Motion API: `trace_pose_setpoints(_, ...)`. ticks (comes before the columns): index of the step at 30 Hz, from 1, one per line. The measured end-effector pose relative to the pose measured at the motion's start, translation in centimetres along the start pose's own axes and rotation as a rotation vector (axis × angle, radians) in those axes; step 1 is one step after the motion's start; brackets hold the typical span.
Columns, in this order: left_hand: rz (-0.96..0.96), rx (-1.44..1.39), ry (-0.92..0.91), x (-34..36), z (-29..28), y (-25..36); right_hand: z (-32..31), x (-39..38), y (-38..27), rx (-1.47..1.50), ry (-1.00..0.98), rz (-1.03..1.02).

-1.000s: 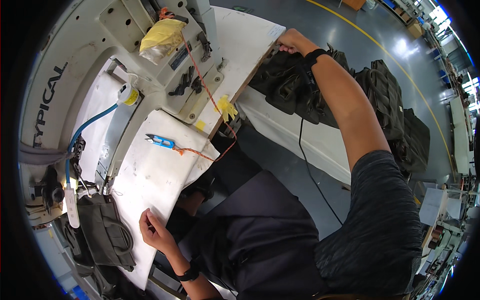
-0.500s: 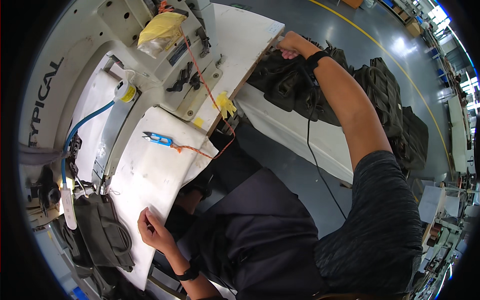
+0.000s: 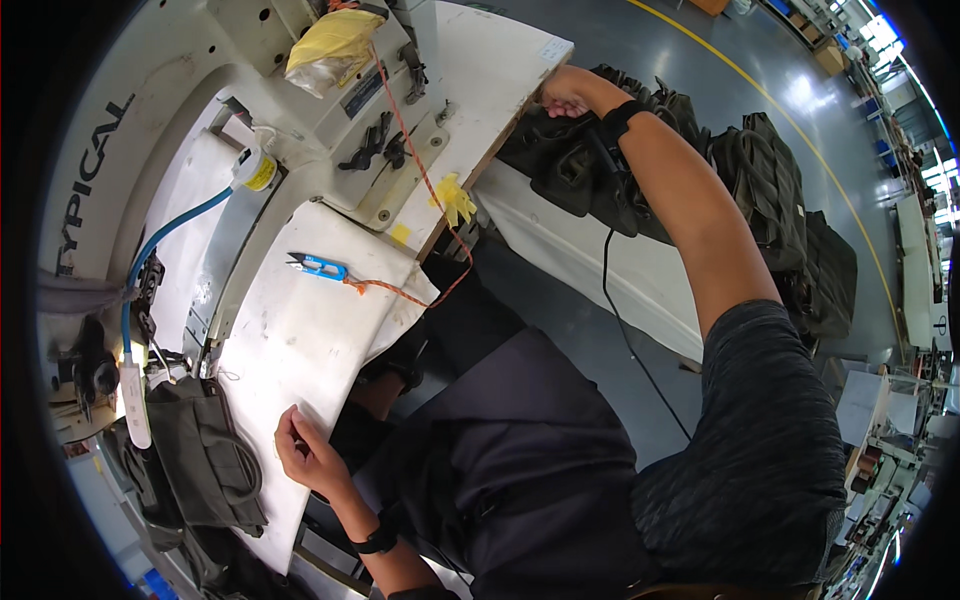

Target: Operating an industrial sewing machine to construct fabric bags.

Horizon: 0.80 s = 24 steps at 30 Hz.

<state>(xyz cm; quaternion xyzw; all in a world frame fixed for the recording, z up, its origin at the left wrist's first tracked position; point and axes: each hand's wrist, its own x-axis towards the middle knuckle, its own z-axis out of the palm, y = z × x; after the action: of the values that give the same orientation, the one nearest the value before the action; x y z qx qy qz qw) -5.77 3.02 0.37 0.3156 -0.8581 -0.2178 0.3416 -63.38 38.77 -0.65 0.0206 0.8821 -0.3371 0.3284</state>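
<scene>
My left hand [image 3: 308,455] rests by the white tabletop's [image 3: 280,380] front edge, fingers curled together with nothing visible in them. Beside it lies a folded dark olive bag [image 3: 205,460]. My right hand [image 3: 572,95] is stretched out to the far corner of the table, fingers curled over a pile of dark olive bags [image 3: 550,170]; what they hold, if anything, is hidden. A blue thread snipper [image 3: 320,268] on an orange cord lies on the tabletop beside the sewing machine [image 3: 180,70].
A white lower surface [image 3: 540,250] carries the bags on the right, more bags [image 3: 760,200] behind my arm. A black cable [image 3: 620,320] hangs down. A yellow bundle [image 3: 330,50] sits on the machine. Grey floor with a yellow line and distant workstations [image 3: 880,420] lie beyond.
My right hand has drawn slightly down and toward the left at the table's corner, over the bags. My left hand has barely moved.
</scene>
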Motion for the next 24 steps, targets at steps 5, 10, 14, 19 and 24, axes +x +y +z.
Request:
trace_pose_setpoints(5,0.096,0.031,0.037,0.0,-0.3,0.0,0.5,-4.8,-1.5,-0.025,0.193,-0.086)
trace_pose_setpoints(10,0.079,0.036,0.027,0.0,-0.3,0.4,-0.7,-4.1,-1.5,-0.312,0.325,-0.084)
trace_pose_setpoints(14,0.106,0.053,0.037,-0.2,-0.3,-0.3,-0.7,-1.4,-1.1,-0.46,0.365,-0.164)
trace_pose_setpoints(19,0.109,0.064,0.037,0.1,0.0,0.2,-0.6,2.5,1.4,-0.456,0.555,-0.326)
trace_pose_setpoints(24,0.113,0.065,0.019,0.4,0.7,0.6,-2.3,2.7,3.1,-0.003,0.508,-0.199)
